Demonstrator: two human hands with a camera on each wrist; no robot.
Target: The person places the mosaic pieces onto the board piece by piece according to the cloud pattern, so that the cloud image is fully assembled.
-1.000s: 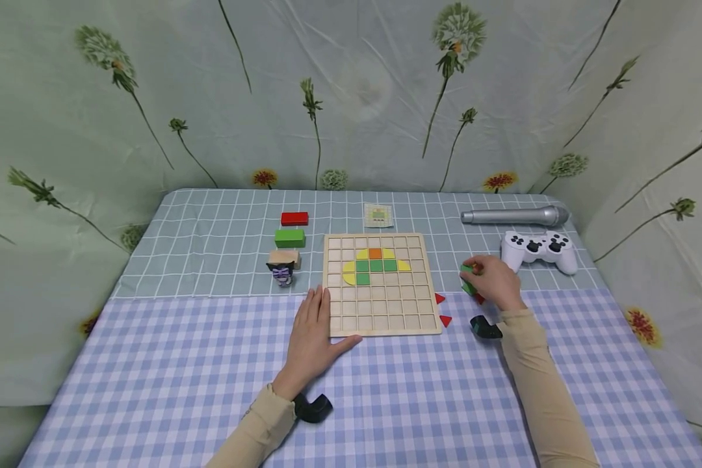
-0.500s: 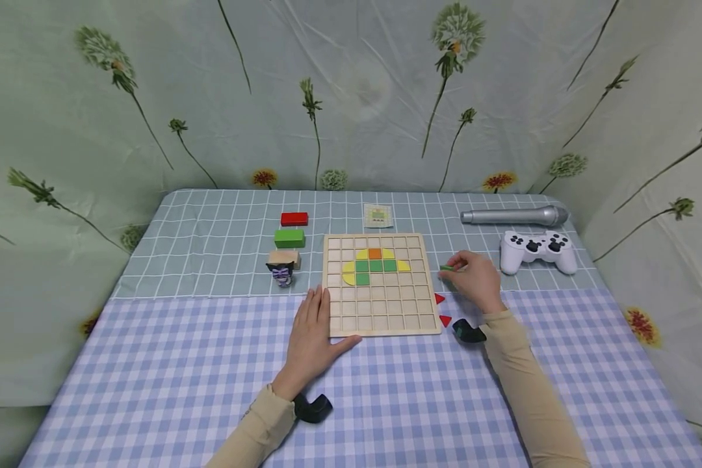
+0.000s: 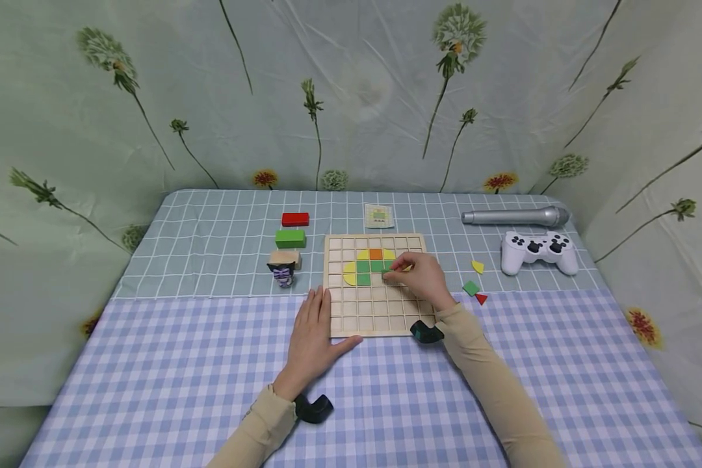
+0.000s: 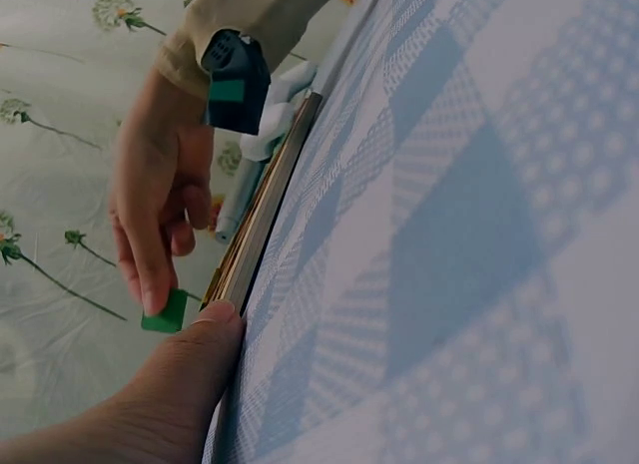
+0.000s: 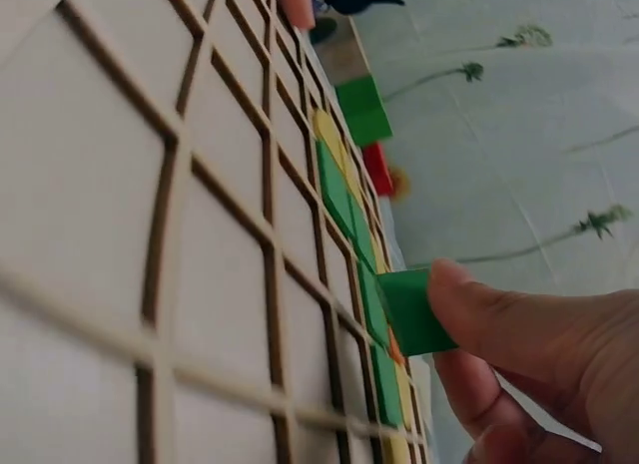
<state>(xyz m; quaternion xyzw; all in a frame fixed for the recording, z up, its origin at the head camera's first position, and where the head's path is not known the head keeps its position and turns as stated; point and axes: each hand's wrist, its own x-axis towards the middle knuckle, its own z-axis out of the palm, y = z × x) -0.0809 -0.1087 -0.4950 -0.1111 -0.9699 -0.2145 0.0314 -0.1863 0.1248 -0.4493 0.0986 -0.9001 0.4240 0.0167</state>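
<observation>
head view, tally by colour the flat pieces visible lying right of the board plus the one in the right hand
Green: 2 (loose green square; held green piece, pinched in the right hand)
Yellow: 1 (yellow piece)
Red: 1 (red triangle)
Total: 4 visible; the right hand may hide others.

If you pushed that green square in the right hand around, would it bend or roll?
The green square is probably stiff: pinched near one edge by the right hand, it shows no bend. It looks thin, so likely light. Its flat face and straight edges suggest sliding, not rolling.
</observation>
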